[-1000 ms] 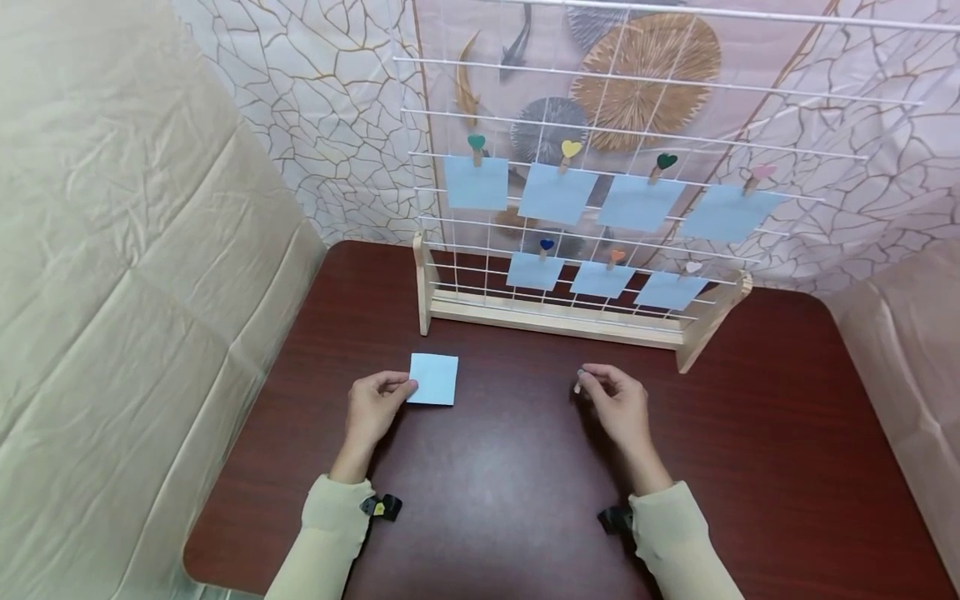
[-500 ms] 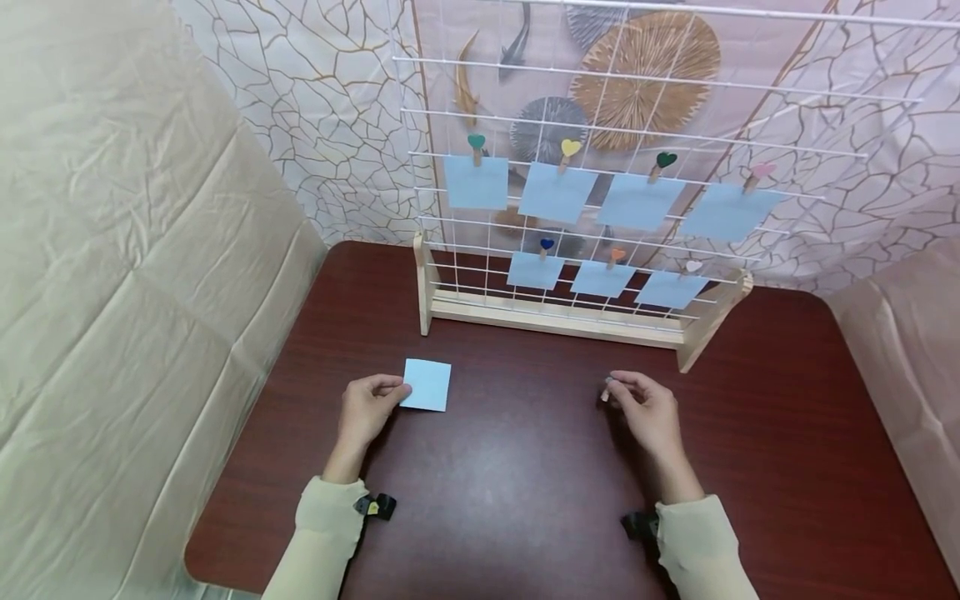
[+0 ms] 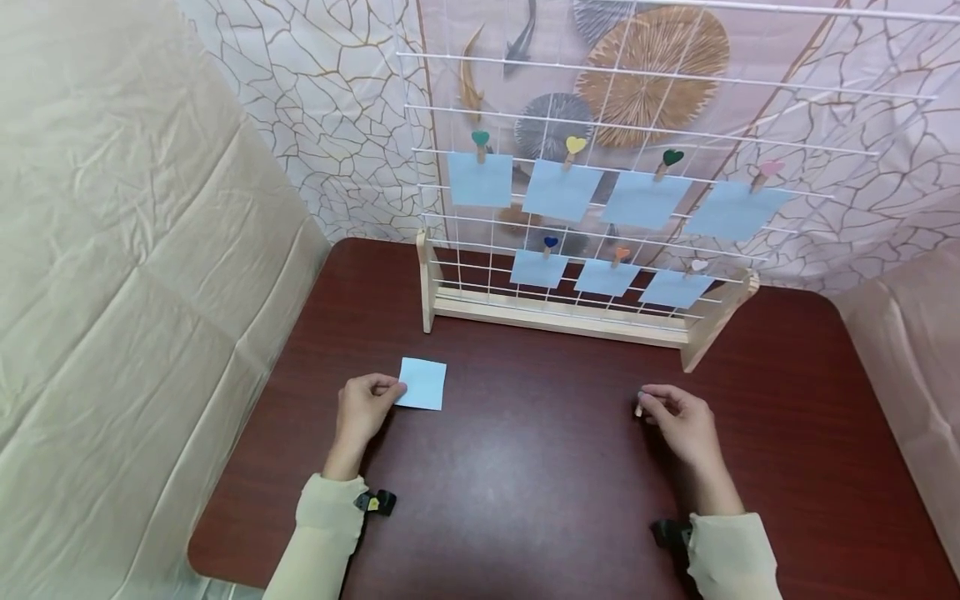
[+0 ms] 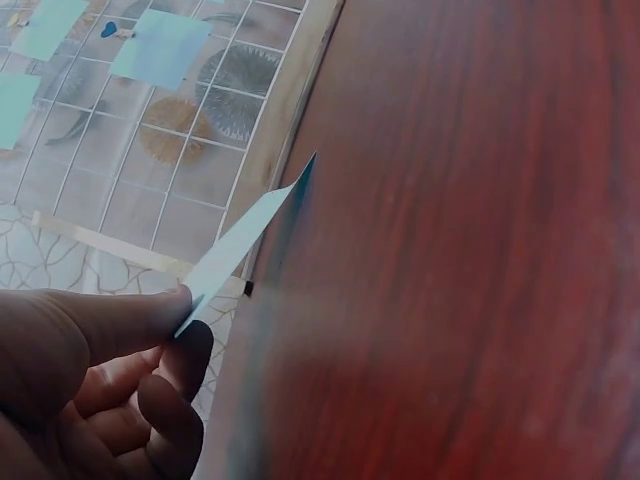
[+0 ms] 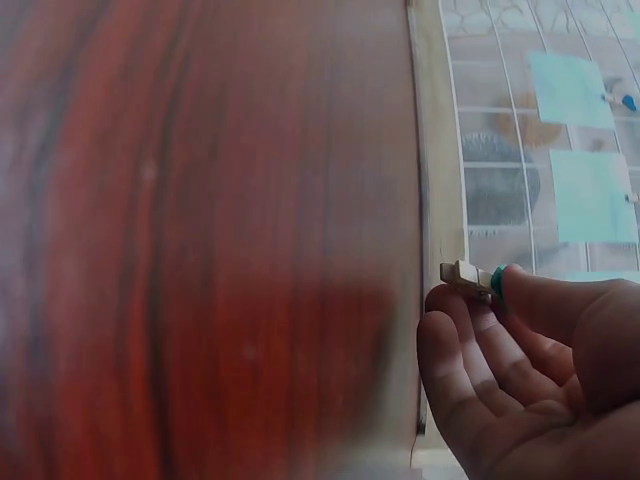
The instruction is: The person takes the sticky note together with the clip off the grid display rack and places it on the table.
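Observation:
My left hand (image 3: pixel 365 410) pinches a light blue paper square (image 3: pixel 422 384) by its left edge, between thumb and fingers. Seen edge-on in the left wrist view, the paper (image 4: pixel 240 243) is held above the table. My right hand (image 3: pixel 686 423) pinches a small wooden clothespin (image 3: pixel 639 406) between thumb and index finger. In the right wrist view the clothespin (image 5: pixel 463 275) shows a green piece at the thumb. Ahead of both hands stands a white wire grid (image 3: pixel 487 267), where several blue paper squares hang in two rows under heart-topped clothespins.
The grid stands in a pale wooden base (image 3: pixel 562 320) on a dark red-brown table (image 3: pixel 510 467). Patterned cloth (image 3: pixel 330 108) hangs behind it. Beige padded cloth (image 3: pixel 150 333) walls the left side, and more cloth (image 3: pixel 907 333) is at the right.
My right hand has moved right and slightly nearer to me with the clothespin. My left hand has shifted a little left with the paper. The hanging papers stay put.

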